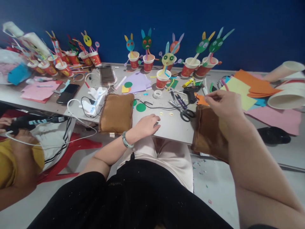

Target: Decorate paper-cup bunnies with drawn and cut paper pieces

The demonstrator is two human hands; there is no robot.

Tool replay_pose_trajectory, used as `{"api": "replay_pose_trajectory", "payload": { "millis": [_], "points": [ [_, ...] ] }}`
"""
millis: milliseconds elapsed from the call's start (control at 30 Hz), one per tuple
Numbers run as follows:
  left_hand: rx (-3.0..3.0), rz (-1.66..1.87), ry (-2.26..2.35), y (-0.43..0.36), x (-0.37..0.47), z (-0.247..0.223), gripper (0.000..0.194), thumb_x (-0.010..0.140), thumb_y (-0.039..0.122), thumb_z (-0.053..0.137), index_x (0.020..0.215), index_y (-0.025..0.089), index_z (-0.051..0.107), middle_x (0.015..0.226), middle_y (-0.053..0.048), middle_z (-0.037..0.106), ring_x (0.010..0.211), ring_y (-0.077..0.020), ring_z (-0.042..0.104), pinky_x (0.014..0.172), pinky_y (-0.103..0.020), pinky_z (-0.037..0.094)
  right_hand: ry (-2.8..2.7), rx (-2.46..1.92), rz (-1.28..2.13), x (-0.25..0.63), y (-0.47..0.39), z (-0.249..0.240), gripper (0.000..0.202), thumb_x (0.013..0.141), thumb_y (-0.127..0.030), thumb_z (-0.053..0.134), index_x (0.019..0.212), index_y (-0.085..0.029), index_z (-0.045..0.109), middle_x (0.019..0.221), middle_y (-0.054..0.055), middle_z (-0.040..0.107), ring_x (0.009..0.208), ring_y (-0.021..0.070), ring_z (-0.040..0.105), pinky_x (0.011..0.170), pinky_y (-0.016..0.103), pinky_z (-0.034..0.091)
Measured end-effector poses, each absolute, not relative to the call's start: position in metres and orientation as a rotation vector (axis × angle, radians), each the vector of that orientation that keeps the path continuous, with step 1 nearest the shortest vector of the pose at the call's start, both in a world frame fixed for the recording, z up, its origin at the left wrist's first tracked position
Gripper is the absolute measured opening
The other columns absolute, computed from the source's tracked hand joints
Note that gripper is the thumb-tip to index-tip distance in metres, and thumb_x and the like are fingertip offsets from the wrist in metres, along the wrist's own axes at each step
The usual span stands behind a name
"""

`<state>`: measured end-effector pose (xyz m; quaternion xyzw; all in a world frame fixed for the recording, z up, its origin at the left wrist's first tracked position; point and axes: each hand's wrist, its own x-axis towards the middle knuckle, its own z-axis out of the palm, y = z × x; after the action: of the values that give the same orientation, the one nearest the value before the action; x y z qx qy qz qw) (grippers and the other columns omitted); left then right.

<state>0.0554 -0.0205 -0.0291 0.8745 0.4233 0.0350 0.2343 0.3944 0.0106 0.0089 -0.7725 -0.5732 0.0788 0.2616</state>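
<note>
My left hand (146,125) rests on the table's front edge, thumb and fingers apart, holding nothing. Just ahead of it lie small pale yellow paper pieces (171,114) and a green paper circle (141,107). Over the right-hand brown cushion (206,127), my right hand (225,103) is closed, thumb and finger pinched together; what they hold, if anything, is too small to make out. Black-handled scissors (187,114) lie to its left, beside a black glue gun (191,93). A paper cup figure with a pale yellow rabbit-like head (168,58) stands at the middle.
More cup figures (149,62) line the blue wall. Coloured paper sheets (259,86) and white cardboard tubes (287,97) lie right. A brown cushion (116,113), a power strip (97,101) and a phone (68,94) sit left. A co-worker's hands (22,136) hold a dark tool.
</note>
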Motion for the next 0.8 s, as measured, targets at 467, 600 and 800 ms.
{"api": "replay_pose_trajectory", "payload": {
  "millis": [467,600,800],
  "points": [
    [2.642,-0.235,1.150,-0.023,0.058,-0.007,0.035,0.108,0.030,0.057,0.133,0.011,0.071,0.132,-0.020,0.073,0.125,-0.0338,0.070,0.110,-0.045,0.055,-2.438,-2.116,-0.289,0.384,0.140,0.006,0.033,0.105,-0.008,0.049,0.118,0.001,0.078,0.125,0.032,0.079,0.124,0.0321,0.070,0.105,0.053,0.035],
    [2.521,-0.095,1.311,-0.018,0.063,-0.021,0.039,0.110,0.023,0.050,0.143,0.013,0.068,0.137,-0.018,0.073,0.127,-0.0314,0.071,0.111,-0.043,0.056,-2.505,-2.110,-0.186,0.379,0.170,-0.002,0.029,0.102,-0.002,0.051,0.106,0.002,0.079,0.126,0.035,0.077,0.131,0.0342,0.067,0.111,0.054,0.034],
    [2.458,0.007,1.334,0.010,0.075,-0.016,0.035,0.107,0.015,0.049,0.135,0.014,0.071,0.133,-0.018,0.073,0.119,-0.0291,0.072,0.101,-0.040,0.058,-2.379,-2.172,-0.025,0.381,0.192,-0.011,0.033,0.100,-0.003,0.056,0.069,-0.004,0.068,0.123,0.032,0.079,0.132,0.0267,0.069,0.114,0.050,0.036]
  ]
}}
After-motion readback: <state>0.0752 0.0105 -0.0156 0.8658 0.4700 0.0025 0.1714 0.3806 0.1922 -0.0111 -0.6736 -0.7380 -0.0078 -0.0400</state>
